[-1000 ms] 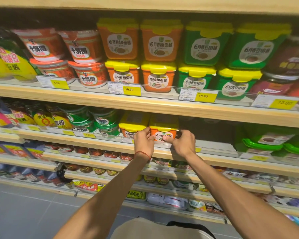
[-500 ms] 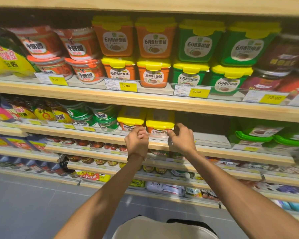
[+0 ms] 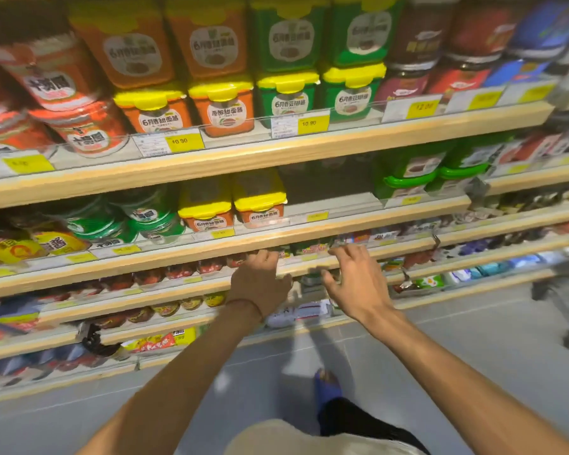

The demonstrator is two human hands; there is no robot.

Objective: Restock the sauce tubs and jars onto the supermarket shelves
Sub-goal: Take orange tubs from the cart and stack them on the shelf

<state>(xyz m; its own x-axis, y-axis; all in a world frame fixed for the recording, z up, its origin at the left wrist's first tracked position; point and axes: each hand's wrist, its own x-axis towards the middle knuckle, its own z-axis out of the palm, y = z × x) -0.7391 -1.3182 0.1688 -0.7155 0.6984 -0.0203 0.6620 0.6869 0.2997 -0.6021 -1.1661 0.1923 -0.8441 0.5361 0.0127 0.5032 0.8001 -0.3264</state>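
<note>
Two orange sauce tubs with yellow lids stand side by side on the second shelf [image 3: 342, 221], the left tub [image 3: 206, 205] and the right tub [image 3: 259, 200]. Both my hands hang empty below and in front of them, clear of the shelf edge. My left hand [image 3: 260, 284] has loosely curled fingers and holds nothing. My right hand [image 3: 353, 280] has spread, relaxed fingers and holds nothing. The view is blurred by motion.
An empty gap [image 3: 329, 188] lies right of the two tubs, then green-lidded tubs [image 3: 408, 182]. The top shelf holds orange tubs [image 3: 224, 106], green tubs [image 3: 286, 93] and red jars [image 3: 86, 129]. Green round jars [image 3: 151, 218] sit left. Grey floor lies below.
Both hands have let go of the right orange tub and drawn back and down from the shelf. The camera has swung, tilting and shifting the view.
</note>
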